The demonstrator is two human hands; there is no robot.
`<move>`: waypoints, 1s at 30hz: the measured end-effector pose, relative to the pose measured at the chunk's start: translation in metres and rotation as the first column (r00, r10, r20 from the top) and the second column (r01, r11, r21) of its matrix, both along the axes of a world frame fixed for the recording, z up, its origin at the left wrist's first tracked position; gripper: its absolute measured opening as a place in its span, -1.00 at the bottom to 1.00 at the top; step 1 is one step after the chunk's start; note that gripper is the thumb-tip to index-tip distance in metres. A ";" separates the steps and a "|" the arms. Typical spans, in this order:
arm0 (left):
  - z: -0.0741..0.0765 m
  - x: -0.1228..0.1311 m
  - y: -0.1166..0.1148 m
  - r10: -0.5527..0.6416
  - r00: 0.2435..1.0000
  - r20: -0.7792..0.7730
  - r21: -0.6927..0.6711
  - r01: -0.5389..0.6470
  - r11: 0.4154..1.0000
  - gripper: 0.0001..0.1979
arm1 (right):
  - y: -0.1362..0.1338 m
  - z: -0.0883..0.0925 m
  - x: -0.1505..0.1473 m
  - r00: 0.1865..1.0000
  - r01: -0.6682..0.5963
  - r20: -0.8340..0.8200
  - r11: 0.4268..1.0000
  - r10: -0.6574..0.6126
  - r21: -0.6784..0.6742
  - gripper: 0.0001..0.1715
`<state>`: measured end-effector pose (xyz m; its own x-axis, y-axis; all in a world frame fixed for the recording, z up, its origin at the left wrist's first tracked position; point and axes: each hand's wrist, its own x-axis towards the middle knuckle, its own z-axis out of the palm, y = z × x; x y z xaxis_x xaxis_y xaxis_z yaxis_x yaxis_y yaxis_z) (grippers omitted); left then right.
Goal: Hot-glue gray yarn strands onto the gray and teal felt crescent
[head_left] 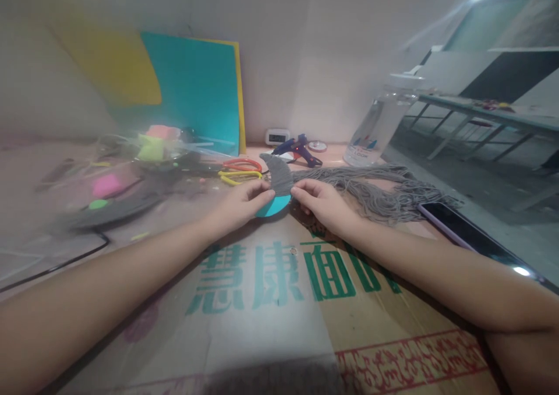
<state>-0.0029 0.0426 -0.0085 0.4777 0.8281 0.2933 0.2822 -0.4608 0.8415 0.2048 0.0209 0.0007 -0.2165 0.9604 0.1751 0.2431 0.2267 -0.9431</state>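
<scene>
A crescent-shaped piece (278, 175), its upper part covered with grey yarn and its lower part bare turquoise, is held up between both hands over the cardboard. My left hand (244, 201) pinches its left edge between thumb and fingers. On the right edge, my right hand (318, 201) has a similar pinch. Behind my right hand lies a bundle of grey yarn (379, 191). Scissors with red and yellow handles (240, 170) rest just beyond my left hand, and a dark blue glue gun (301, 149) lies behind the piece.
Printed cardboard (279, 331) covers the near table. A clear bottle (378, 124) and a phone (476, 237) are at the right. Turquoise sheets (196, 92) lean on the wall near a small white clock (277, 136). Colored scraps (107, 185) and a black cable (65, 262) lie left.
</scene>
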 end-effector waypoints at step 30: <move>0.001 0.003 0.000 0.011 0.999 0.053 -0.066 -0.008 0.998 -0.70 | -0.001 0.000 -0.001 0.997 0.012 -0.076 0.995 -0.020 -0.099 -0.60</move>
<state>-0.0001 0.0424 -0.0073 0.4548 0.8509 0.2629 0.2405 -0.4016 0.8837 0.2036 0.0199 0.0011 -0.1904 0.9771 0.0953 0.1725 0.1289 -0.9766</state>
